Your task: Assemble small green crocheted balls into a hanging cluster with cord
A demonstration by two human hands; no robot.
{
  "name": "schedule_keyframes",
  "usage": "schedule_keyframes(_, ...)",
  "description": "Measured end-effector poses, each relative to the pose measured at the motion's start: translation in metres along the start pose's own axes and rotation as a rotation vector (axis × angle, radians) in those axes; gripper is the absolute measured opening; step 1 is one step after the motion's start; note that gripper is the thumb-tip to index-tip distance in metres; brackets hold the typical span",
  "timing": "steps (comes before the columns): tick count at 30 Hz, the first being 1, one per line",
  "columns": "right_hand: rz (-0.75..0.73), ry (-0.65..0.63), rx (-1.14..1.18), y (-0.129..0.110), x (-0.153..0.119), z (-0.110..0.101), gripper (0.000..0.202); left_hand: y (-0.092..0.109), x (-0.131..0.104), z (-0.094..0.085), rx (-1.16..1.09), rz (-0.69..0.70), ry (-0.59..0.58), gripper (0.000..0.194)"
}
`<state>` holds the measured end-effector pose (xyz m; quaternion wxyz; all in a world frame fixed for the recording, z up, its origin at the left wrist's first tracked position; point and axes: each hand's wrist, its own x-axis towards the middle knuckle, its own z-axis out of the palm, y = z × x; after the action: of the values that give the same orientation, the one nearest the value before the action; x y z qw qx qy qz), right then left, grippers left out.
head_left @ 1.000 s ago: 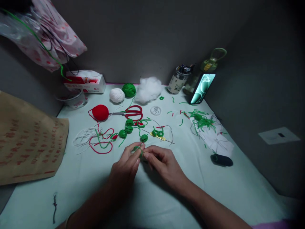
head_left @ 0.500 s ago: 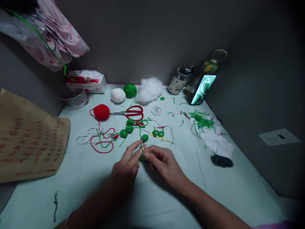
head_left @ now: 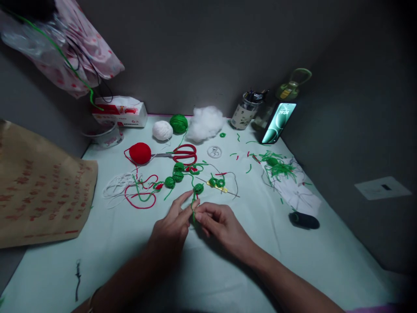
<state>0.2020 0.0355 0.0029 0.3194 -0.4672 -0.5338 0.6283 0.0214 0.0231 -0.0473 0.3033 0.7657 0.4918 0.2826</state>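
My left hand (head_left: 174, 219) has a strand of green yarn (head_left: 193, 213) running over its fingertips, and its fingers are closed around that strand. Thumb and forefinger of my right hand (head_left: 216, 219) pinch the same yarn from the right. Just beyond the fingertips lies a small green crocheted ball (head_left: 198, 188), with a bit of red beside it. More green crocheted balls (head_left: 170, 182) sit up and to the left, linked by yarn tails. A yellow-handled crochet hook (head_left: 217, 186) with green loops on it lies to the right of the near ball.
Red-handled scissors (head_left: 184, 154) lie beside a red yarn ball (head_left: 140, 153). White stuffing (head_left: 206, 123), a white yarn ball (head_left: 162, 130) and a green yarn ball (head_left: 178, 124) stand at the back. Green yarn scraps (head_left: 276, 168) and a phone (head_left: 279, 123) are on the right; a paper bag (head_left: 42, 187) is on the left.
A green yarn end now shows hanging below the fingertips. My right hand has shifted very slightly; the things on the table stay in place.
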Motion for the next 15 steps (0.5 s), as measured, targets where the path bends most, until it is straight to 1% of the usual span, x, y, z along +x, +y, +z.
schedule_keyframes(2, -0.019, 0.013, -0.045, 0.001, -0.002, 0.001, 0.031, 0.002, 0.002, -0.004, -0.048, 0.008, 0.024, 0.057)
schedule_keyframes(4, -0.063, 0.076, -0.124, 0.002, -0.003, 0.002, 0.03, 0.005, 0.004, -0.009, -0.152, -0.02, 0.045, 0.046)
schedule_keyframes(6, -0.123, 0.129, -0.234, 0.003, -0.005, 0.002, 0.025, 0.009, 0.008, -0.015, -0.299, -0.114, 0.054, 0.031)
schedule_keyframes(8, -0.201, 0.158, -0.359, 0.005, -0.005, 0.003, 0.021, 0.011, 0.012, -0.02, -0.479, -0.254, 0.073, 0.019)
schedule_keyframes(9, -0.252, 0.168, -0.417, 0.006, -0.006, 0.004, 0.02, 0.013, 0.014, -0.022, -0.575, -0.32, 0.079, 0.019)
schedule_keyframes(11, -0.369, 0.187, -0.511, 0.009, -0.006, 0.005, 0.019, 0.015, 0.017, -0.025, -0.737, -0.425, 0.073, 0.025)
schedule_keyframes(13, -0.483, 0.207, -0.585, 0.01, -0.007, 0.007, 0.02, 0.017, 0.018, -0.026, -0.829, -0.483, 0.046, 0.029)
schedule_keyframes(15, -0.567, 0.224, -0.652, 0.01, -0.007, 0.009, 0.022, 0.019, 0.019, -0.026, -0.863, -0.512, 0.047, 0.029)
